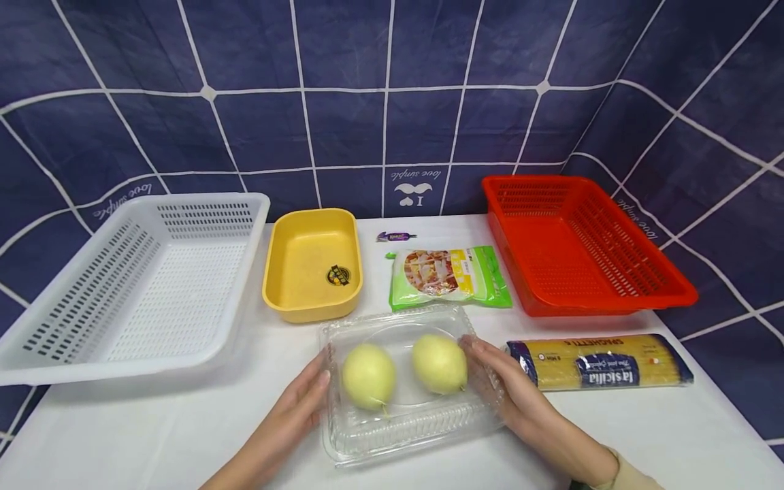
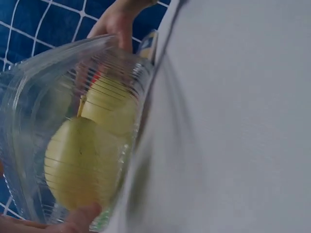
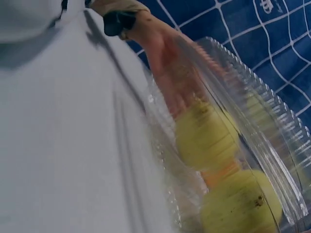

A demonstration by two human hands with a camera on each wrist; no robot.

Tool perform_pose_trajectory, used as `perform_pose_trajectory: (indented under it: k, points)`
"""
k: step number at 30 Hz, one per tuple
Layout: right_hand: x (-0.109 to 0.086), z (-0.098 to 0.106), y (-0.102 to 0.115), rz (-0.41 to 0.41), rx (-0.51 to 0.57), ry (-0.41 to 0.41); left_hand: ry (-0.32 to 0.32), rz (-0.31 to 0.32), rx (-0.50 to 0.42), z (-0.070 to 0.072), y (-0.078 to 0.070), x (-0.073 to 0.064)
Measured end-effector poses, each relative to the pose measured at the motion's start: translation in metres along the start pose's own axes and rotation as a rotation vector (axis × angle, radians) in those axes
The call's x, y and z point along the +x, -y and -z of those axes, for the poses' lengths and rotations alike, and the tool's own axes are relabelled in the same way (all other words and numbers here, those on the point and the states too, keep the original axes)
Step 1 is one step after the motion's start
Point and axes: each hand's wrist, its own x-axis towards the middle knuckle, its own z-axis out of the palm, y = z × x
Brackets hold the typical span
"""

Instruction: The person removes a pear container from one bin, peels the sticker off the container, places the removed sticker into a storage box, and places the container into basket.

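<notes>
A clear plastic clamshell box with two yellow-green pears inside is between my hands in the head view. Its lid appears to be down over the fruit. My left hand grips the box's left side, and my right hand holds its right side near the far corner. Through the ridged wall, the left wrist view shows both pears and a thumb against the near end. In the right wrist view the pears lie one behind the other, with the other hand's fingers seen through the plastic.
A white basket stands left, beside a yellow tub. Behind the box lie a green-and-white food packet and a small purple-wrapped sweet. A red basket stands back right, with a spaghetti pack in front.
</notes>
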Motion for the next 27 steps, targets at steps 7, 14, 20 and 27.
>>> perform_pose_trajectory:
  k: [7,14,20,27]
  points:
    - [-0.026,0.007,0.020,-0.010,-0.008,0.075,0.015,-0.069,0.056,-0.012,-0.039,0.008]
    - [-0.037,0.028,0.048,-0.002,-0.007,0.163,0.097,-0.130,0.047,-0.024,-0.088,0.044]
    - [-0.041,0.042,0.078,0.065,0.255,0.231,0.109,-0.121,-0.003,-0.046,-0.127,0.097]
    - [-0.036,0.055,0.112,0.216,0.429,0.257,0.209,-0.229,-0.087,-0.084,-0.166,0.165]
